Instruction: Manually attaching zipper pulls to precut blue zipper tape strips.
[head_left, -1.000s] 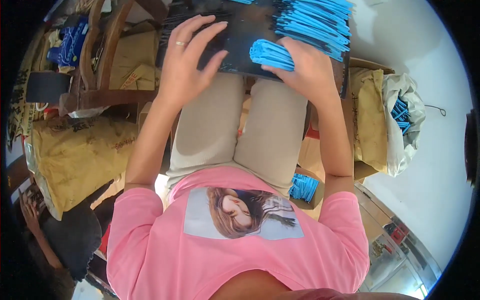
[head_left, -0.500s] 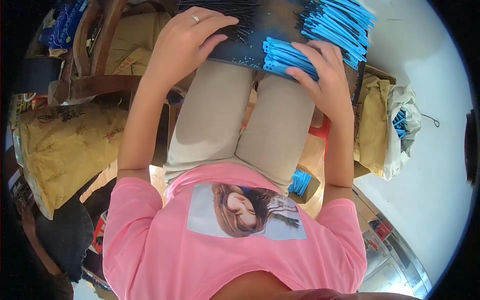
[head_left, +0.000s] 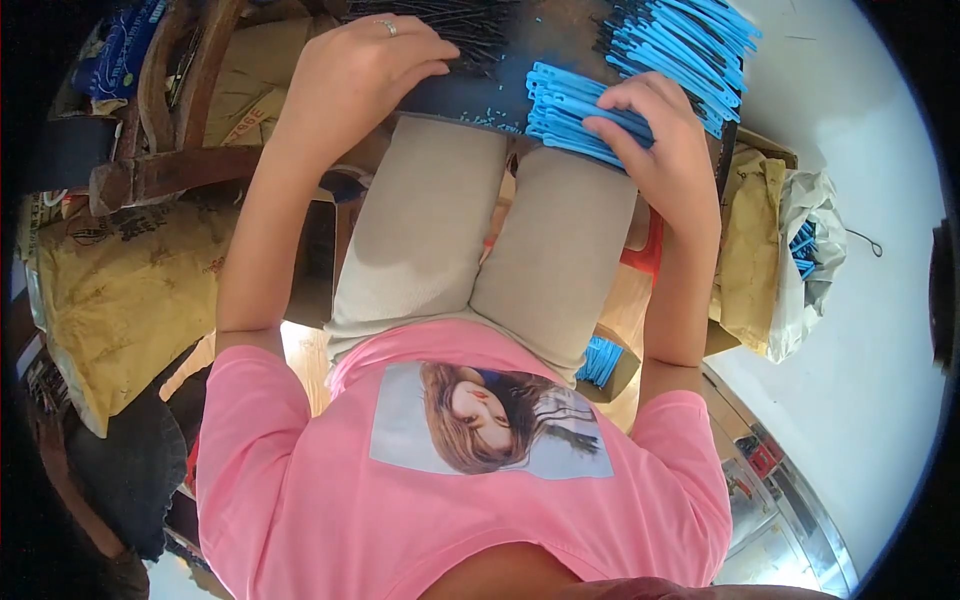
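Observation:
My left hand, with a ring on one finger, is at the left of the dark work surface. Its thumb and forefinger are nearly together beside a pile of thin black strips; anything between the tips is hidden. My right hand is curled over a bundle of flat blue plastic strips at the near edge, thumb and forefinger closing on it. Small holes show in the left ends of these strips. Behind that hand lies a larger pile of blue strips, some with slotted ends.
Tiny blue scraps dot the surface near its edge. A wooden chair frame and a brown paper sack stand to the left. On the right is a white bag with blue pieces; a cardboard box of blue pieces sits below.
My left hand has drawn slightly left, and its thumb and forefinger have come closer together. My right hand has shifted a little right, and the blue bundle under it is more spread out.

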